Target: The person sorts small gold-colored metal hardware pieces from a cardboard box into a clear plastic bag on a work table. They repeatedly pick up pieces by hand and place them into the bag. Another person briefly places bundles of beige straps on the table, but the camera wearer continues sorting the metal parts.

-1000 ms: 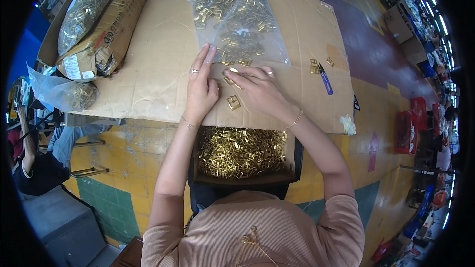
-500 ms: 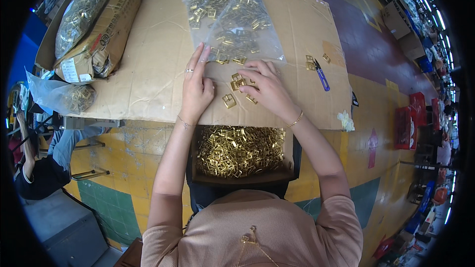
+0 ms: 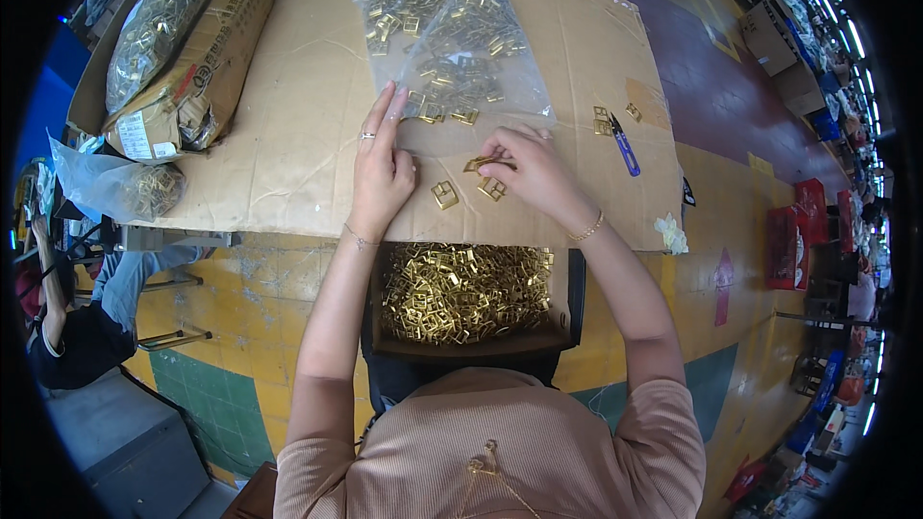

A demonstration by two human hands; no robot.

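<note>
My left hand (image 3: 381, 165) lies flat on the cardboard sheet (image 3: 288, 115), its fingers on the near edge of a clear plastic bag (image 3: 452, 48) full of gold metal buckles. My right hand (image 3: 527, 165) pinches a gold buckle (image 3: 479, 163) just above the sheet. Two loose buckles (image 3: 444, 194) lie on the cardboard between my hands. In front of me a dark box (image 3: 463, 293) holds a heap of the same gold buckles.
Blue-handled snips (image 3: 623, 146) and a few buckles (image 3: 602, 119) lie right of my right hand. A taped cardboard carton (image 3: 192, 67) with a bag of buckles on top sits far left, another bag (image 3: 125, 187) below it. A seated person (image 3: 67, 317) is at the left edge.
My right hand has drawn back from the bag's edge and lifted a buckle off the sheet. My left hand stays flat on the bag's edge.
</note>
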